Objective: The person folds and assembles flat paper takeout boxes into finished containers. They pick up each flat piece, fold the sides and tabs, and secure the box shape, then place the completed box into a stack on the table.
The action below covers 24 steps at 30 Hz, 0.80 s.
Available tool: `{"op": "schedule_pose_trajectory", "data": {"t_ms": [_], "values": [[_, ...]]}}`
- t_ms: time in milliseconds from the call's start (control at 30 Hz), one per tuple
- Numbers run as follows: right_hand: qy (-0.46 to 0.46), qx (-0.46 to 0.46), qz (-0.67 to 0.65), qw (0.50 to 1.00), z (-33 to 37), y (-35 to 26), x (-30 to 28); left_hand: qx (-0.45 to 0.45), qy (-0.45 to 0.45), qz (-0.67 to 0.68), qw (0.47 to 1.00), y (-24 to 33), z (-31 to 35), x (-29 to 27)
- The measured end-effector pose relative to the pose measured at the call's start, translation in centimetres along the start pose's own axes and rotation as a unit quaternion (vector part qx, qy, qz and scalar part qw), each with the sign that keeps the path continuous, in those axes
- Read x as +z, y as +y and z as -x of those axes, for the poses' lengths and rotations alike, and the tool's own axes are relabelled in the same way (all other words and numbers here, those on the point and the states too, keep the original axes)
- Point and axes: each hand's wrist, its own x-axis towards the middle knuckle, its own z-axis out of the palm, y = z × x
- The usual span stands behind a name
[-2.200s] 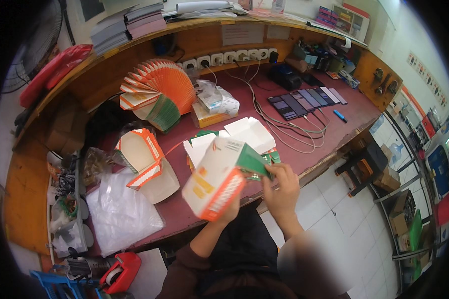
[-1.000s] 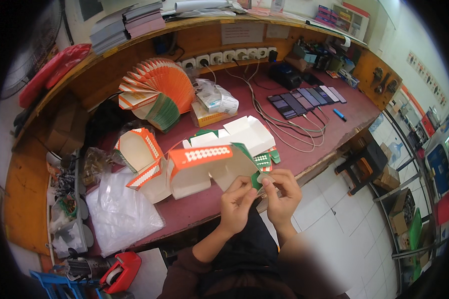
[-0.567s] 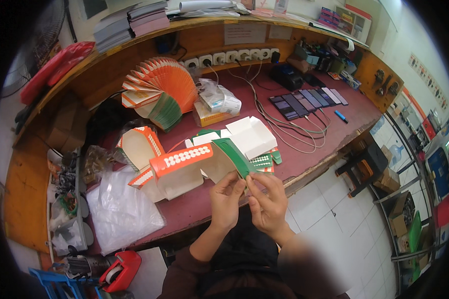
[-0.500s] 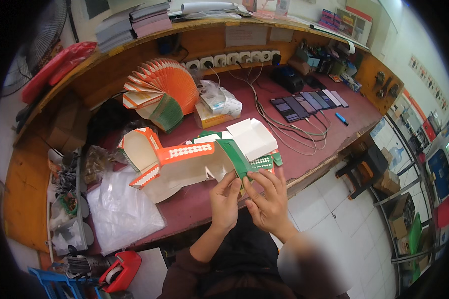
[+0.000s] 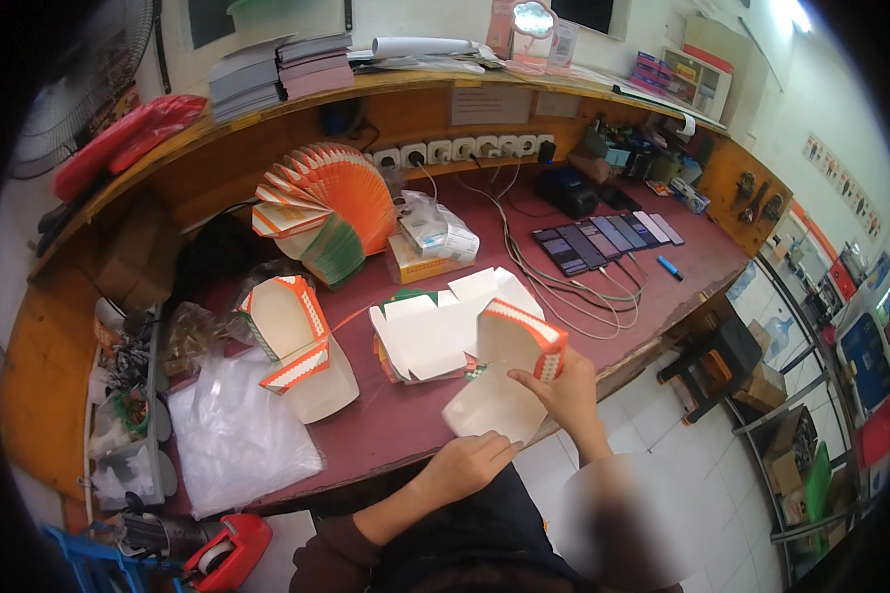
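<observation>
A partly folded cardboard food box (image 5: pixel 489 403), cream inside with an orange and white patterned rim, tilts at the table's front edge. My right hand (image 5: pixel 566 393) grips its orange side wall, thumb inside and fingers outside. My left hand (image 5: pixel 470 466) pinches its near bottom edge, fingertips pressed together. Just behind lie flat box blanks (image 5: pixel 420 336), white side up, with green and orange edges showing. A second box (image 5: pixel 311 381), its lid flap raised, stands to the left, apart from my hands.
Clear plastic bags (image 5: pixel 242 425) cover the table's left front. A fanned stack of orange box blanks (image 5: pixel 351 198) stands behind. Several phones (image 5: pixel 603 237) lie at the right with charging cables (image 5: pixel 564 292) and a blue marker (image 5: pixel 669 267). A red tape dispenser (image 5: pixel 232 553) sits lower left.
The box in my hands has moved right, away from the standing box, and turned so its cream inside faces up. My right hand has shifted to its orange wall; my left lies lower.
</observation>
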Motion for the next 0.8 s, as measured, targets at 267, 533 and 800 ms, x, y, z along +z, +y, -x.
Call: {"op": "schedule_pose_trajectory", "data": {"t_ms": [267, 533, 800], "values": [[-0.16, -0.24, -0.125, 0.949, 6.1, 1.6, 3.8, -0.13, 0.213, 0.269, 0.93, -4.4, 1.6, -6.2], [-0.142, -0.199, -0.109, 0.964, 8.5, -0.2, 3.7, -0.004, 0.184, 0.17, 0.968, -0.5, 3.9, -5.6], [-0.173, -0.303, -0.141, 0.927, 6.8, -1.6, 0.9, -0.055, 0.032, 0.309, 0.949, -1.7, 3.7, -4.1]]}}
